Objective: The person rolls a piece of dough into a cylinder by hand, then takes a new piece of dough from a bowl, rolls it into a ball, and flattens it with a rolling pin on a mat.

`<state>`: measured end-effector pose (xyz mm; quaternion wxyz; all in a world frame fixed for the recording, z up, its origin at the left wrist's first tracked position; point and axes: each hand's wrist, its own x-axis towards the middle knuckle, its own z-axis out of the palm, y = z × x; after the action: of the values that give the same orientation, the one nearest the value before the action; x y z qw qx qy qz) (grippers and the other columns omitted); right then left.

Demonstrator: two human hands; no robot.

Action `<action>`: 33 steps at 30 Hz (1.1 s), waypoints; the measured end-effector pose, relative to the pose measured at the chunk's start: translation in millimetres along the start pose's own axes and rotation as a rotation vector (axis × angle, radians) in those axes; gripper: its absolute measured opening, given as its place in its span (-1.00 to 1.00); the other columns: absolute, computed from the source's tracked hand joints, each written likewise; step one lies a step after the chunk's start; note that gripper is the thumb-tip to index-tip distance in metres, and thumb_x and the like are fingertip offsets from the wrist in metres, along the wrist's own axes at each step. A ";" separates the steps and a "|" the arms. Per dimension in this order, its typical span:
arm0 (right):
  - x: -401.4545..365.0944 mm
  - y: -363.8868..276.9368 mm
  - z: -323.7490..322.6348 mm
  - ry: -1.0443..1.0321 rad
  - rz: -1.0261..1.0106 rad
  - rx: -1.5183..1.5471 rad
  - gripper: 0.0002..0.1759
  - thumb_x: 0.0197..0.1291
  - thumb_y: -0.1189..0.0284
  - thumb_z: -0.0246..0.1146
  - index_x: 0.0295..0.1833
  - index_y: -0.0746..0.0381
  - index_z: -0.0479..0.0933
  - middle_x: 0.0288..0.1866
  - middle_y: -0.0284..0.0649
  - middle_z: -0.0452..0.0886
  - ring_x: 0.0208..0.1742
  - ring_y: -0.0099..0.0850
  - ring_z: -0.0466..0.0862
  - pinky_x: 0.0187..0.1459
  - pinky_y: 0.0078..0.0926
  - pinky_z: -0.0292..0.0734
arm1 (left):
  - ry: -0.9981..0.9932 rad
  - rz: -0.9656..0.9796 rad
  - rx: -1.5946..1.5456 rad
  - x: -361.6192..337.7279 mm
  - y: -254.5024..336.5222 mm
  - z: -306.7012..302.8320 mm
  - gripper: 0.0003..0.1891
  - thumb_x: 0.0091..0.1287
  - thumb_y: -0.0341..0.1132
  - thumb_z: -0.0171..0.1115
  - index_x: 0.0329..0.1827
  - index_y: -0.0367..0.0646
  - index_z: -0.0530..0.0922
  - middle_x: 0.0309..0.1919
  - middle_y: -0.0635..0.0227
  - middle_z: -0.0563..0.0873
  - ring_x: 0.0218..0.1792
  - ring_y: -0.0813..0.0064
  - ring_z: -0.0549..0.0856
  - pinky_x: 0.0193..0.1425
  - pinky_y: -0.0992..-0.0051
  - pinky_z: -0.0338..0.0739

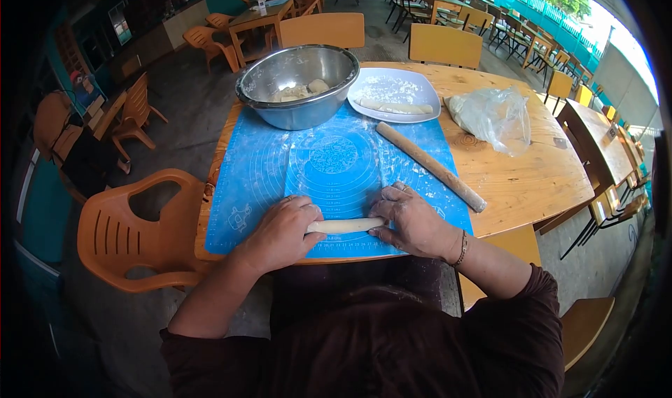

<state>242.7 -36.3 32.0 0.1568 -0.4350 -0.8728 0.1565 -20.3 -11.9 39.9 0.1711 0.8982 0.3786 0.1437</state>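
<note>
A pale, smooth dough roll (346,226) lies crosswise near the front edge of a blue silicone baking mat (255,167). My left hand (283,231) has its curled fingers and thumb around the roll's left end. At the right end, my right hand (414,223) grips the dough in the same way; a bracelet circles that wrist. Both tips of the roll are hidden by my fingers. A floured wooden rolling pin (430,165) rests diagonally across the mat's right side, apart from my hands.
A steel bowl (294,116) holding dough pieces stands at the mat's back left. Beside it, a white dish (392,79) contains flour and another dough roll (395,108). A clear plastic bag (493,118) lies on the wooden table (525,188). An orange chair (136,226) is at the left.
</note>
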 end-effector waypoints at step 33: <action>123.0 216.6 -98.6 0.301 0.414 0.038 -0.75 0.15 0.49 0.37 -0.06 0.35 0.69 -0.21 -0.07 0.76 -0.19 -0.29 0.73 -0.04 -0.40 0.60 | 0.103 -0.058 0.380 301.6 -29.9 7.5 -0.82 0.23 -0.62 0.14 -0.13 -0.36 0.61 -0.05 -0.09 0.65 0.08 -0.07 0.65 0.16 0.13 0.57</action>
<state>366.5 200.7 49.1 0.2578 -0.6199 -0.7287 0.1350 166.4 226.1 59.5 -0.0172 0.8945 0.4328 0.1105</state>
